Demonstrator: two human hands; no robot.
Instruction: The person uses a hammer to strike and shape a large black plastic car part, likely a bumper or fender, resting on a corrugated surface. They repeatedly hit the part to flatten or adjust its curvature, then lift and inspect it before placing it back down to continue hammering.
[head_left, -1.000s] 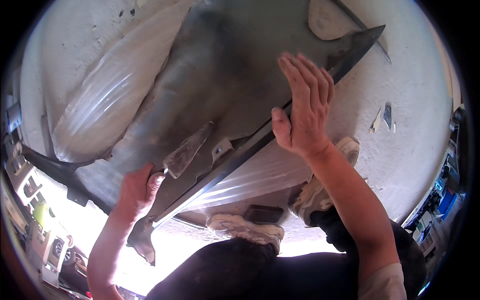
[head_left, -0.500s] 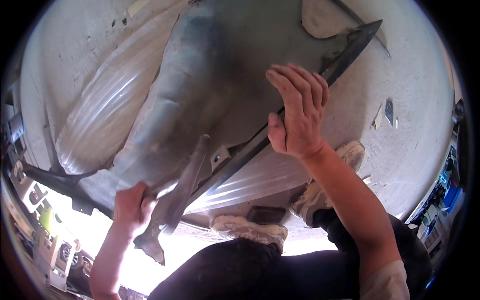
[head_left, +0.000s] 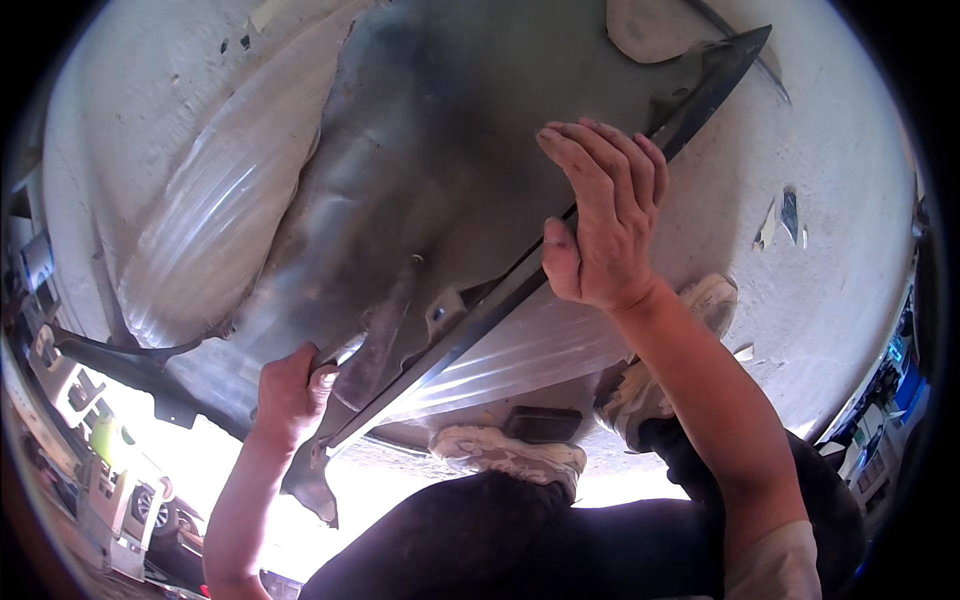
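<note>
A large dark, dented sheet-metal panel [head_left: 440,130] lies over the floor, with a long folded edge [head_left: 462,330] crossing diagonally and a small bracket [head_left: 445,308] beside it. At lower left, my left hand [head_left: 293,400] is closed round the handle of a flat, blade-like metal tool [head_left: 385,330], whose blurred blade is over the panel near that edge; whether it touches is unclear. My right hand [head_left: 600,215] is on or just over the folded edge farther up, thumb apart and fingers lightly bent, holding nothing that I can see.
Translucent crumpled sheets [head_left: 215,220] show left of and below the panel. My shoes [head_left: 505,455] are below it, near a black rectangular object [head_left: 543,424]. Small scraps [head_left: 788,218] lie on the pale floor [head_left: 820,300] at right. Cluttered car parts [head_left: 120,510] line the lower left.
My left hand dipped down-left, then came back up and right; the tool's blade swung and blurred. My right hand dropped slightly and stayed by the edge. The view shifted a little.
</note>
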